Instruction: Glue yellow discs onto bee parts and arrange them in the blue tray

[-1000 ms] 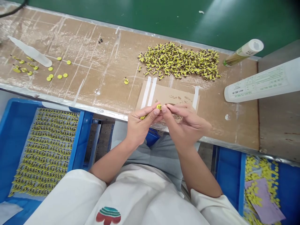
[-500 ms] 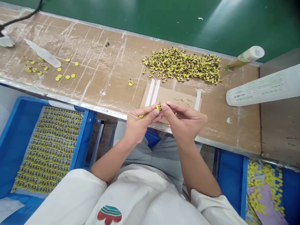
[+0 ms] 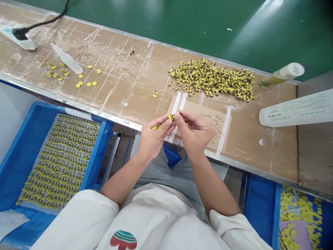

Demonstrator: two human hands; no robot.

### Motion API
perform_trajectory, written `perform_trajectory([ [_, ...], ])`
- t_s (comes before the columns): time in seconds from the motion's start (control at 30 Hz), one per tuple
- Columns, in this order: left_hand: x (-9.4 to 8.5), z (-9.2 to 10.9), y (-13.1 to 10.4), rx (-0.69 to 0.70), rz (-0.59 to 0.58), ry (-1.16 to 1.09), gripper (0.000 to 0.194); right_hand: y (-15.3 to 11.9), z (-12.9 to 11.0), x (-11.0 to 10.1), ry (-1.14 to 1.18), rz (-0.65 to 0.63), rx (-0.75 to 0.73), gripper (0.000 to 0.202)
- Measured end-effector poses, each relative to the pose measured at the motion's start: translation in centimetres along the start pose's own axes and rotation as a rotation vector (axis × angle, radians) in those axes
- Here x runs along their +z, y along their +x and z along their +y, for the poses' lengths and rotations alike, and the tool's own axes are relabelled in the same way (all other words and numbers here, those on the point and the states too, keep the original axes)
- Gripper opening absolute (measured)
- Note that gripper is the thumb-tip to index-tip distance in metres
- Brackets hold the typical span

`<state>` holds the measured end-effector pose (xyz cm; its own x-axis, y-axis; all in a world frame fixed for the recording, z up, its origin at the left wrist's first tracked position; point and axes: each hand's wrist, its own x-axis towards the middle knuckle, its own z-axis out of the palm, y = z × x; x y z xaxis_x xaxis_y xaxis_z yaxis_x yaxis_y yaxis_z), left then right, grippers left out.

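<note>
My left hand (image 3: 152,139) is closed at the front edge of the table, pinching a small yellow disc (image 3: 171,117) between thumb and forefinger. More yellow discs (image 3: 156,127) are tucked in its curled fingers. My right hand (image 3: 197,133) meets it from the right, thumb and forefinger pinched at the disc with a small dark piece by the fingertips; the fingers mostly hide this piece. Beneath and right of the hands lies a cardboard pad (image 3: 192,104) with white tape strips, glue-like marks and a thin stick (image 3: 218,127).
Behind the pad spreads a heap of small yellow-and-brown figures (image 3: 213,78). Two bottles, one small (image 3: 282,74) and one large (image 3: 293,108), stand right. Loose discs (image 3: 88,84) and a white dropper-shaped bottle (image 3: 67,59) lie left. Blue crates hold rows of pieces (image 3: 62,159) and loose discs (image 3: 288,232).
The view has shifted, so the table appears further right and lower. My right hand has moved left against the left, uncovering the thin stick on the pad. Both hands keep their pinch.
</note>
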<state>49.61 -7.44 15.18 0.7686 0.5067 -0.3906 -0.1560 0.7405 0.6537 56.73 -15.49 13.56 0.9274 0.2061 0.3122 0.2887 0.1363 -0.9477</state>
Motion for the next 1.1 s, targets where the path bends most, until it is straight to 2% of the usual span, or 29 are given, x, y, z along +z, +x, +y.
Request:
perform_trajectory([
  [0.1, -0.4, 0.4, 0.3, -0.012, 0.01, -0.056, 0.019, 0.6, 0.0, 1.1, 0.026, 0.03, 0.051, 0.021],
  [0.2, -1.1, 1.0, 0.7, -0.045, 0.06, -0.15, 0.021, 2.5, 0.7, 2.2, -0.054, 0.05, -0.003, 0.025],
  [0.3, -2.1, 1.8, 1.1, -0.079, 0.11, -0.263, 0.034, 5.0, 2.5, 3.3, -0.313, -0.093, -0.11, 0.019],
  [0.4, -3.0, 2.5, 1.3, -0.084, 0.139, -0.322, 0.037, 6.7, 4.6, 4.5, -0.597, -0.24, -0.233, 0.011],
  [0.5, -3.6, 2.8, 1.4, -0.073, 0.144, -0.332, 0.037, 7.1, 6.0, 5.4, -0.822, -0.304, -0.31, 0.013],
  [0.63, -3.9, 3.0, 1.6, -0.057, 0.102, -0.337, 0.037, 6.7, 6.6, 5.8, -0.967, -0.357, -0.291, 0.018],
  [0.83, -3.7, 3.1, 1.8, -0.05, 0.071, -0.343, 0.037, 6.8, 6.7, 5.3, -0.953, -0.338, -0.263, 0.031],
  [0.97, -3.5, 3.0, 1.8, -0.033, 0.05, -0.346, 0.038, 5.3, 4.4, 3.9, -0.814, -0.245, -0.41, 0.027],
  [1.03, -3.4, 3.0, 1.7, -0.026, 0.05, -0.336, 0.038, 3.6, 2.5, 3.0, -0.653, -0.297, -0.496, 0.023],
  [1.1, -3.2, 3.0, 1.6, -0.024, 0.042, -0.327, 0.04, 1.7, 1.0, 2.1, -0.54, -0.438, -0.536, 0.019],
])
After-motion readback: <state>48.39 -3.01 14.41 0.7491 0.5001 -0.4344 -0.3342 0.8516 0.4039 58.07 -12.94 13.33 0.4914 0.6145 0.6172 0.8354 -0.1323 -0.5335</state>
